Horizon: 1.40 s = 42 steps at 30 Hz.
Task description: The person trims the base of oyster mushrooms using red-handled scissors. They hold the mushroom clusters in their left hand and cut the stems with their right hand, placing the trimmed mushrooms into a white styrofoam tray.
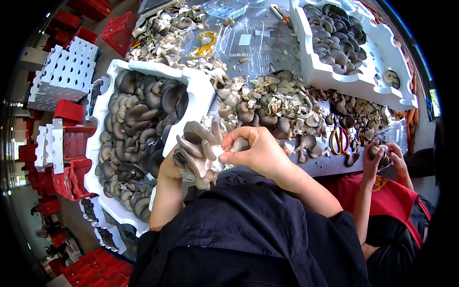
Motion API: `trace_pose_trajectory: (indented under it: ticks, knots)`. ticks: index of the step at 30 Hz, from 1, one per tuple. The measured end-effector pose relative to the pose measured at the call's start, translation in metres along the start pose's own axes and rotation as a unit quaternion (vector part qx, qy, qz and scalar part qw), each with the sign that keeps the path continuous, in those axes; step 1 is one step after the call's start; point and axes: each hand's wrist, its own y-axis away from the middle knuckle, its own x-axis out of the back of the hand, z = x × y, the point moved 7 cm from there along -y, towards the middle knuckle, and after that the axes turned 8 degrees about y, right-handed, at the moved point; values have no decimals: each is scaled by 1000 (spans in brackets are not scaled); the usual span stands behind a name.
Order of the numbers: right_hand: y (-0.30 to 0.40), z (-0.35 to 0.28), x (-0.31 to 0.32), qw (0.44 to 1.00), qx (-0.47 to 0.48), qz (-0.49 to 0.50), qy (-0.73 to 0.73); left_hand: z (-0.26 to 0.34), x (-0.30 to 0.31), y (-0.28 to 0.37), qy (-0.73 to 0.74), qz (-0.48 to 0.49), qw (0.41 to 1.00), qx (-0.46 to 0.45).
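Observation:
My left hand (171, 168) holds a cluster of grey oyster mushrooms (196, 152) from beneath, in front of my apron; most of its fingers are hidden behind the caps. At the pale stem side of the cluster, my right hand (256, 149) pinches a small piece between thumb and forefinger. Left of my hands stands a white foam crate (195, 80) full of dark oyster mushrooms (140, 118). Beyond them, loose mushrooms and torn stem bits (276, 104) lie heaped along the metal table (244, 46).
Scissors (339, 140) with yellow and red handles lie right of my hands. A second foam crate (358, 84) holds more mushrooms at upper right. Clear plastic trays (227, 9) and a cutter (280, 15) lie farther back. A co-worker's hands (383, 154) hold mushrooms at right.

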Motion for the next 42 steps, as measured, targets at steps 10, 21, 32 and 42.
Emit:
trace_pose_trajectory:
  ticks: [10, 21, 32, 42]
  knots:
    - [16, -23, 4, 973, 180, 89, 113, -12, 7, -7, 72, 1, 996, -61]
    - [22, 27, 163, 638, 126, 447, 615, -19, -15, -19, 464, -29, 885, -10]
    - [11, -56, 51, 893, 352, 128, 251, -35, -33, -19, 487, 65, 868, 70]
    - [4, -72, 28, 848, 425, 1, 316, -44, -33, -6, 443, 91, 886, 101]
